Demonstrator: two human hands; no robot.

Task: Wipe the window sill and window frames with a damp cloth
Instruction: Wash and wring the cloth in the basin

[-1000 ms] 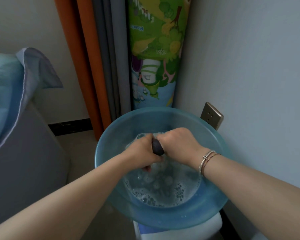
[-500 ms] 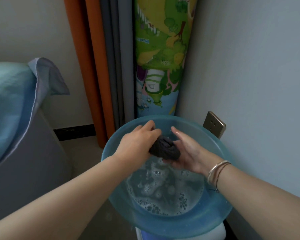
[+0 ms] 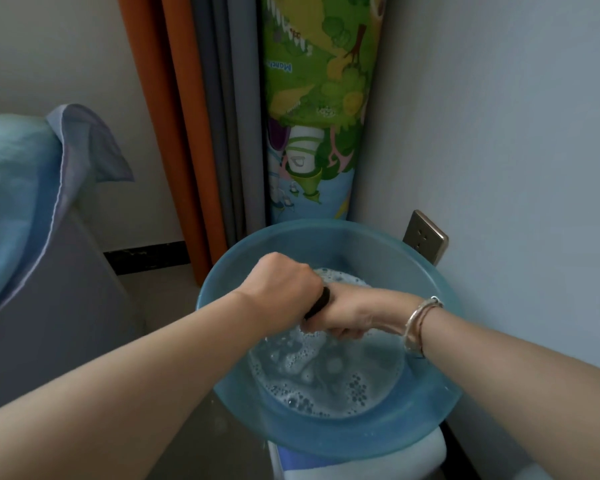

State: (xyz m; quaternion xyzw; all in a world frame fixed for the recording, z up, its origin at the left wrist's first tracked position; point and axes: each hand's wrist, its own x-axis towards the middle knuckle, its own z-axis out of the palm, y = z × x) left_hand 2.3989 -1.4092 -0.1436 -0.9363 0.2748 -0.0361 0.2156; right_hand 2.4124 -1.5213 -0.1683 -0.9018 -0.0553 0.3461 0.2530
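A translucent blue basin (image 3: 329, 438) of soapy water stands on a white and blue stool at the lower middle. Above the water, both my hands are clenched around a dark cloth (image 3: 317, 304), of which only a small strip shows between the fists. My left hand (image 3: 284, 289) grips it from the left, knuckles up. My right hand (image 3: 343, 311) grips it from the right, with bracelets on the wrist. No window sill or window frame is in view.
A rolled colourful play mat (image 3: 316, 109) stands in the corner behind the basin, beside orange and grey curtains (image 3: 201, 133). A gold wall socket (image 3: 425, 237) sits on the right wall. A bed with blue bedding (image 3: 14, 188) fills the left.
Half a second ago the balled cloth lay between loosely open hands. Now both fists are closed tight on it, as they were a second ago.
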